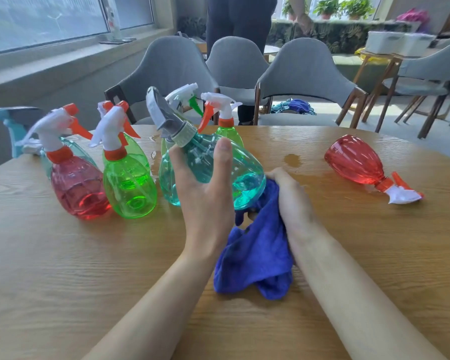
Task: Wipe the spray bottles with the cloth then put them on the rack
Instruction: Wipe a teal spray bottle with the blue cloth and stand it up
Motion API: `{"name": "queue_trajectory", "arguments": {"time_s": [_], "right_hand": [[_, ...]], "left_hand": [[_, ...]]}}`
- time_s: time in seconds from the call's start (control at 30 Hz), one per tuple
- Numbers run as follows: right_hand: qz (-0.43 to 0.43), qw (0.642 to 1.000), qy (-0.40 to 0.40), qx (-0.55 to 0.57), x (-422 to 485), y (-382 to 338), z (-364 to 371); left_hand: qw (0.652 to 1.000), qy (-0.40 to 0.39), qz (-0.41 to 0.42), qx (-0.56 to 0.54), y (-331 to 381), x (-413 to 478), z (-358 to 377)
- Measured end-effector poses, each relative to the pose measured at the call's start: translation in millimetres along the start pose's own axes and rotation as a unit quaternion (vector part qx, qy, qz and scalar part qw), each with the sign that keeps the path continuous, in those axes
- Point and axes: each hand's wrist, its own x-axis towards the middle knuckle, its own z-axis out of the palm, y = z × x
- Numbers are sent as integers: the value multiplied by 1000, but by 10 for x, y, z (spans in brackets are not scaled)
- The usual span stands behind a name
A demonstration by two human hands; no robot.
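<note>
Teal bottle (pixel 246 178), tilted over the bench (pixel 63 255) with base turned rightward, apparently for wiping: left hand (pixel 205 193) clamped round its body, right hand (pixel 290 201) bunching the cloth (pixel 255 253) against that base; rack not in view.

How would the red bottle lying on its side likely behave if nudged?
The red bottle likely rolls in an arc: rounded body, narrow neck. It looks empty, so probably light. The puddle nearby suggests a slippery grip.
</note>
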Motion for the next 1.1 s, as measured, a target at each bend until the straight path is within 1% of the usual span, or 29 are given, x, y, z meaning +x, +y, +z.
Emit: {"name": "queue_trajectory", "arguments": {"time_s": [0.07,0.17,0.23,0.27,0.4,0.47,0.53,0.63,0.7,0.77,0.83,0.87,0.97,1.03,1.1], "right_hand": [[-3,999,4,38,-12,2,-9],[16,993,80,90,70,29,-48],[10,991,104,82,107,42,-48],[6,993,97,72,119,47,-28],[15,1000,19,19,110,147,35],[35,999,8,2,109,156,41],[32,999,-2,8,105,123,4],[19,999,11,50,85,69,-25],[20,995,40,84,98,84,-41],[38,991,83,97,147,120,-51],[36,991,87,94,152,135,-28],[43,992,79,92,171,168,-19],[68,994,-4,86,106,195,65],[64,995,-46,61,76,170,57],[55,996,-56,39,48,115,10]], "left_hand": [[1000,-9,1,-1,16,-18,12],[1000,-29,-4,-9,44,-76,23],[999,-38,-2,-19,57,-93,15],[999,-40,3,-24,60,-88,8],[999,-34,28,-13,45,-50,-20],[999,-24,31,-1,26,-17,-44],[999,-14,30,3,5,13,-50],[1000,-10,12,-7,11,14,-29],[1000,-24,3,-11,15,-23,-16],[999,-36,-4,-15,23,-68,-3],[999,-43,3,-14,34,-89,3],[999,-45,8,-14,35,-93,8],[999,-29,24,-3,22,-37,-15],[999,-12,30,3,2,12,-38],[1000,-4,23,-4,-5,45,-56]]}}
